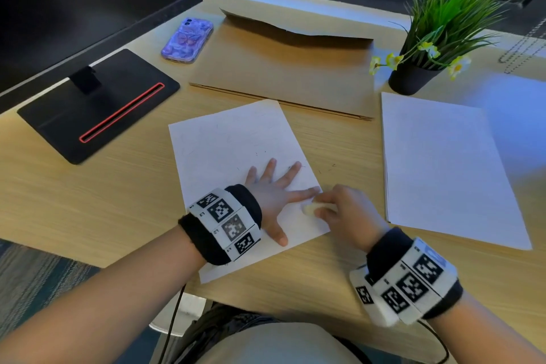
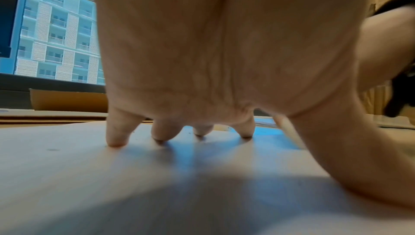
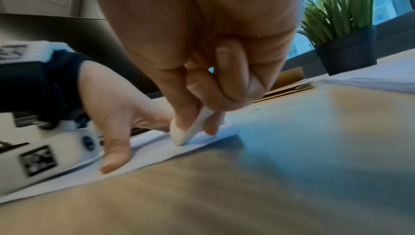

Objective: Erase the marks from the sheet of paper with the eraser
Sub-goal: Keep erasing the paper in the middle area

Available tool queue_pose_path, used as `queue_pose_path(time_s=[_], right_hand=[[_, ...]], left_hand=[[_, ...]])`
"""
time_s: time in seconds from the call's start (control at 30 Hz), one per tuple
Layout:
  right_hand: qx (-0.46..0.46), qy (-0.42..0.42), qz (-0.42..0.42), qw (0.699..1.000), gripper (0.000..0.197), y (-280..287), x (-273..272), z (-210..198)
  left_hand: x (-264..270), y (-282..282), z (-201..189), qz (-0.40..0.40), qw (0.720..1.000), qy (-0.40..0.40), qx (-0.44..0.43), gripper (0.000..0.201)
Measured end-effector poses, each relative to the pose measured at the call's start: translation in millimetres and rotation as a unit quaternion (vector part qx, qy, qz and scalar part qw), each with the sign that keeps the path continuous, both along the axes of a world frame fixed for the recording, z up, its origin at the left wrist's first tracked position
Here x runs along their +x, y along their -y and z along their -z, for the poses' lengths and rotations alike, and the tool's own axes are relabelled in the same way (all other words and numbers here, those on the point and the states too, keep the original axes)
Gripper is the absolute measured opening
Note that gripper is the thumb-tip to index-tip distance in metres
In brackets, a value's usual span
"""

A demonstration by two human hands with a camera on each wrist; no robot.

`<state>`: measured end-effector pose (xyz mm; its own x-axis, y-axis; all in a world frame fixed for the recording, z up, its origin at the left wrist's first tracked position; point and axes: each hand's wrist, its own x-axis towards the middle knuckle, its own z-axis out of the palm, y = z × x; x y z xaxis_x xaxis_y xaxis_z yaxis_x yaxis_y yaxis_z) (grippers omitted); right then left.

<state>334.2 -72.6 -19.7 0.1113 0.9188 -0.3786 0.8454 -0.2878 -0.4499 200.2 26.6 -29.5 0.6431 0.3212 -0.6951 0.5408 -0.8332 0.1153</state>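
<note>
- My left hand [image 1: 273, 196] is flat on the sheet of paper [image 1: 224, 142], fingers [image 2: 116, 132] spread wide, tips pressing down to pin it to the desk [image 1: 88, 201].
- My right hand [image 1: 345, 210] is pinching the white eraser [image 3: 191, 130], its tip touching the paper near the right edge, just beside my left index finger.
- Faint marks and eraser crumbs dot the sheet.
- Stack of blank paper [image 1: 443, 162] off to my right, potted plant [image 1: 440, 23] behind it.

Your wooden desk [image 1: 124, 192] holds the sheet of paper [image 1: 224, 139] in the middle, a cardboard box [image 1: 280, 68] at 12 o'clock, a phone [image 1: 186, 40] at 11, a plant pot [image 1: 412, 78] at 1, a paper stack [image 1: 443, 168] at 3, and a monitor stand [image 1: 97, 106] at 10.
</note>
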Motion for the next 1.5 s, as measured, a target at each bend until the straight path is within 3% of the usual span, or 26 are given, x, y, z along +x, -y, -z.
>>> queue_pose_path(time_s=[0.17, 0.33, 0.4, 0.57, 0.67, 0.8, 0.97, 1.13, 1.27, 1.37, 1.5], right_hand=[[-0.052, -0.032, -0.059, 0.996, 0.029, 20, -5, 0], [-0.013, -0.017, 0.057, 0.998, 0.033, -4, -3, -2], [0.000, 0.004, 0.066, 0.998, 0.034, -5, -6, -3], [-0.067, -0.003, -0.042, 0.997, 0.031, 7, -13, -6], [-0.070, -0.007, 0.020, 0.997, 0.026, -11, -1, -7], [-0.008, 0.003, 0.095, 0.995, 0.027, -21, 4, -6], [-0.039, 0.010, -0.033, 0.999, 0.021, 6, -14, 0], [-0.026, -0.034, 0.073, 0.996, 0.026, -14, 10, -3], [0.037, -0.141, 0.150, 0.978, 0.013, -27, 20, -10], [-0.005, -0.199, 0.140, 0.970, 0.011, -29, 12, -10], [-0.099, -0.218, 0.075, 0.968, 0.017, -26, -11, 4]], left_hand=[[-2, 0, 2, 0.017, 1.000, -0.003, 0.007, 0.114], [-1, -2, 2, 0.005, 1.000, 0.004, -0.006, 0.116], [-3, -3, 4, -0.002, 1.000, 0.008, -0.004, 0.123], [-5, -4, 8, -0.024, 0.999, 0.020, -0.006, 0.134], [-6, -4, 8, -0.025, 0.999, 0.025, -0.007, 0.134], [-6, -3, 6, -0.025, 0.999, 0.027, -0.006, 0.132], [-6, -3, 6, -0.019, 0.999, 0.028, 0.004, 0.133], [-6, -4, 6, -0.022, 0.999, 0.032, -0.011, 0.131], [-14, -18, -1, -0.106, 0.988, 0.111, -0.036, 0.118], [-21, -30, -3, -0.125, 0.986, 0.111, 0.007, 0.117], [-20, -33, 0, -0.116, 0.992, 0.053, 0.018, 0.121]])
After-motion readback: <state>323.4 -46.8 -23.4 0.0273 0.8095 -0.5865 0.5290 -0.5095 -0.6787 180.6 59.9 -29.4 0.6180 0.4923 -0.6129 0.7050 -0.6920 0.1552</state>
